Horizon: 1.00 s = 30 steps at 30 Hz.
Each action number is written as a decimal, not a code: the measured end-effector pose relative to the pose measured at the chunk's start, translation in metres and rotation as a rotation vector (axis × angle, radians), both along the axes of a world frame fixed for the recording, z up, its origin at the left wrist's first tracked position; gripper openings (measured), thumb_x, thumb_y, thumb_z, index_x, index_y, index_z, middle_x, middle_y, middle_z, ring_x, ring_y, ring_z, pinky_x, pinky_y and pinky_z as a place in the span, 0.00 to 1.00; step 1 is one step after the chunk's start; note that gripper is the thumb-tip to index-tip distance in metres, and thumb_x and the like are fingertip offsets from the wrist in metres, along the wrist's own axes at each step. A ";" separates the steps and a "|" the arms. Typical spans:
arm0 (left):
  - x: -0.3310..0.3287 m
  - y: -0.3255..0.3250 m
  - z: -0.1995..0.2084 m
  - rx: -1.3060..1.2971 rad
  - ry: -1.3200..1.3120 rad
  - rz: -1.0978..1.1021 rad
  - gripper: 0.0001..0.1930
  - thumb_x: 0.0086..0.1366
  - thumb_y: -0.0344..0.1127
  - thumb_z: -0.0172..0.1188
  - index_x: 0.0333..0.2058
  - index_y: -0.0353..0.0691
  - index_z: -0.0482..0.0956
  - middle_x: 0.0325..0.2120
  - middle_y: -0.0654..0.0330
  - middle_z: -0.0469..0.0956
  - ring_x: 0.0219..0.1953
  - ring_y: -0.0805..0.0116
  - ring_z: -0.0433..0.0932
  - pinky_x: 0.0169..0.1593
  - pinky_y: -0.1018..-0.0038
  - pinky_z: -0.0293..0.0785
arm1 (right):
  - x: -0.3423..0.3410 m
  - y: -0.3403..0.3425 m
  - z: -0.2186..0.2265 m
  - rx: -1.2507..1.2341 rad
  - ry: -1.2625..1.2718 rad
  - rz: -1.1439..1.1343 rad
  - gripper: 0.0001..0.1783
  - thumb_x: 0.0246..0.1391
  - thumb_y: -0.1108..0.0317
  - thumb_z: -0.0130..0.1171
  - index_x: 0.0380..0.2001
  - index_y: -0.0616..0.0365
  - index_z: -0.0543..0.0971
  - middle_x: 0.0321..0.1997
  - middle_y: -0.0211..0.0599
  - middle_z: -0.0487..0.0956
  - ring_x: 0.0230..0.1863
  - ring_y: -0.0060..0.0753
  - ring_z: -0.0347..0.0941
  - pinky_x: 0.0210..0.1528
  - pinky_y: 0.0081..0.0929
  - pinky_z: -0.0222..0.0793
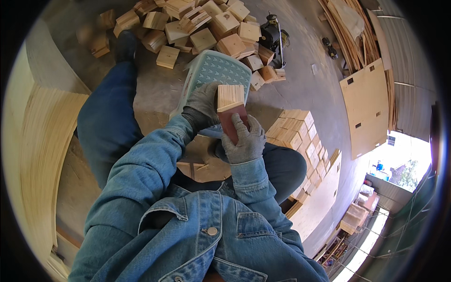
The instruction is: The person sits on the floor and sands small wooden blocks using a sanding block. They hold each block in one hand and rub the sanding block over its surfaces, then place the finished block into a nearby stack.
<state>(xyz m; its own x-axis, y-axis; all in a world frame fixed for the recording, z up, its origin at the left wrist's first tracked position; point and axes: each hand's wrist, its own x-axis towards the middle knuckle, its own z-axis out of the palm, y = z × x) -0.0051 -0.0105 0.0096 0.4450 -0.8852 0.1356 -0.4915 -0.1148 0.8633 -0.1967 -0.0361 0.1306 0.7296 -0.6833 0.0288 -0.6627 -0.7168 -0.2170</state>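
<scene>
My left hand (202, 104), in a grey glove, is closed on the side of a light laminated wooden block (230, 95) with striped layers. My right hand (246, 142), gloved too, grips a reddish-brown piece of sandpaper (229, 124), fingers over its face. The sandpaper lies against the near edge of the block. Both are held over the near right part of a pale green plastic stool (221, 68) with a patterned top. The left fingertips are partly hidden behind the block.
Loose wooden blocks (203, 39) lie heaped beyond the stool, beside a dark machine with a metal bar (282, 44). At my right, more blocks (300, 134) are neatly stacked on a board. Plywood sheets (366, 105) lean at the far right; a tall pale stack (44, 141) stands left.
</scene>
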 end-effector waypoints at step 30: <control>0.001 0.000 -0.007 0.029 0.010 -0.010 0.41 0.52 0.49 0.75 0.62 0.41 0.69 0.59 0.45 0.73 0.64 0.44 0.72 0.69 0.56 0.67 | 0.001 0.007 0.000 -0.047 -0.073 0.039 0.37 0.45 0.53 0.76 0.62 0.41 0.81 0.64 0.50 0.72 0.62 0.58 0.71 0.64 0.59 0.65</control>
